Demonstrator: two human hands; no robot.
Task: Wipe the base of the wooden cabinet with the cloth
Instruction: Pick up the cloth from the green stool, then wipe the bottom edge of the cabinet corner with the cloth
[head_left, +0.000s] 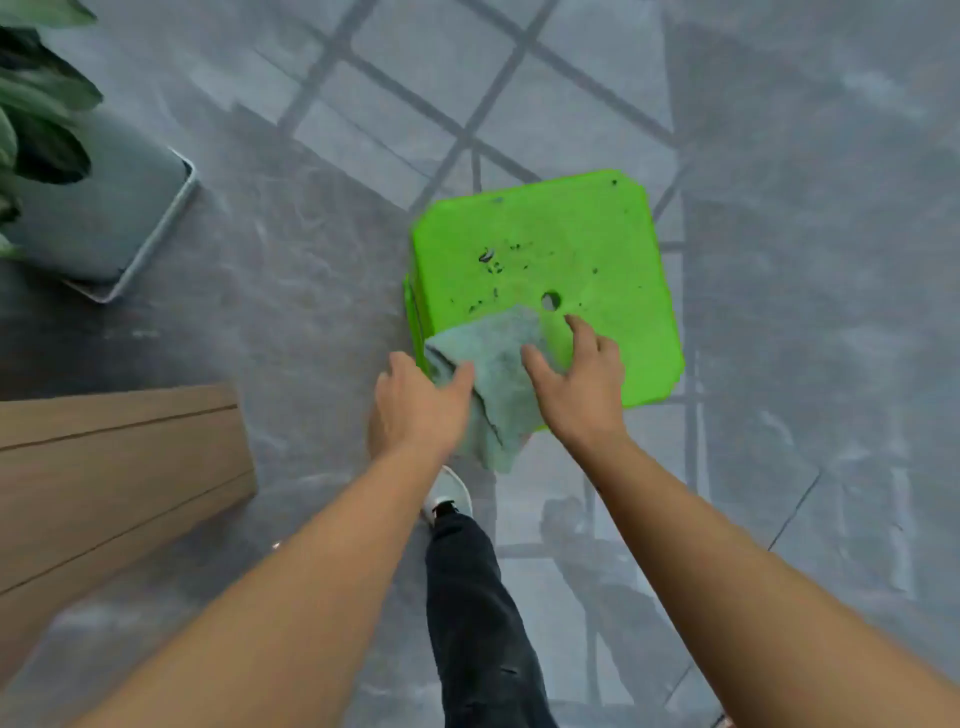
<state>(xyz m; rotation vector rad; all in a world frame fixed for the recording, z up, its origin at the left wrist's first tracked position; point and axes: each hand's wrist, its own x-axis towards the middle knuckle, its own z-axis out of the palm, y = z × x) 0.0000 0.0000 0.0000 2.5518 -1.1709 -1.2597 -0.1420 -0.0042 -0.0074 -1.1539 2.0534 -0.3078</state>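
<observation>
A grey-green cloth (498, 374) lies draped over the near left corner of a bright green plastic stool (561, 260), hanging down past its edge. My left hand (415, 400) touches the cloth's left side, thumb on the fabric. My right hand (582, 379) rests on the cloth's right side with fingers spread over it and the stool top. The wooden cabinet (114, 467) shows at the left edge, its corner and lower panels reaching the floor.
A grey square planter (119, 218) with green leaves stands at the upper left. The floor is grey tile with window shadows. My dark trouser leg and a white shoe (449, 493) are below the stool. Dark specks dot the stool top.
</observation>
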